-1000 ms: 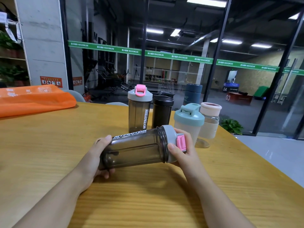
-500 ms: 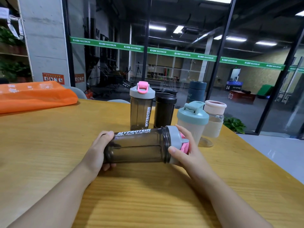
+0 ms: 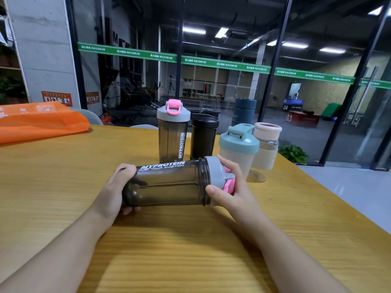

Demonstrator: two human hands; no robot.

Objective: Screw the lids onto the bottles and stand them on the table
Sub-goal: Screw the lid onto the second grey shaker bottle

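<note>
My right hand point(image 3: 232, 193) wraps thumb and fingers round the grey lid point(image 3: 214, 178), placed to twist it. My left hand point(image 3: 115, 189) clasps the base of the smoky shaker bottle point(image 3: 169, 185), steadying it against that turn. The bottle lies sideways, held just above the near middle of the table point(image 3: 63, 187), lid pointing right; I judge the lid nearly seated. Beyond it, far centre, four capped bottles point(image 3: 173, 136) stand upright together. An orange bag point(image 3: 38, 121) lies far left.
</note>
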